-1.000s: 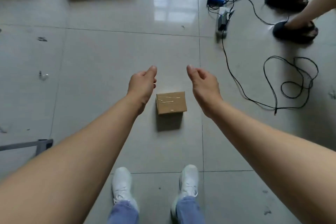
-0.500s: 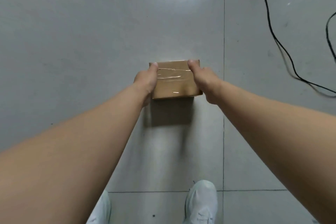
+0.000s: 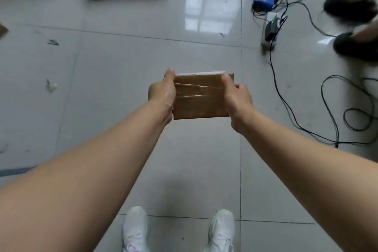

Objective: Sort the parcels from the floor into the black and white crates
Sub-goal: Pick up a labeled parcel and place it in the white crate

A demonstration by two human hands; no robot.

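Fingers [image 3: 170, 74] of both hands grasp the brown taped parcel [image 3: 199, 100] by its two short sides, thumbs lying along the edges; the other fingers are hidden behind the cardboard. The left hand [image 3: 161, 96] and right hand [image 3: 237, 100] hold it level on outstretched arms, above the tiled floor [image 3: 114, 71]. At the top right, dark shoes [image 3: 347, 6] are blurred, and a black cable [image 3: 275, 80] runs out of view.

no legible text or labels anywhere

Head view, looking steeply down (wide-angle), floor [image 3: 102, 92] below
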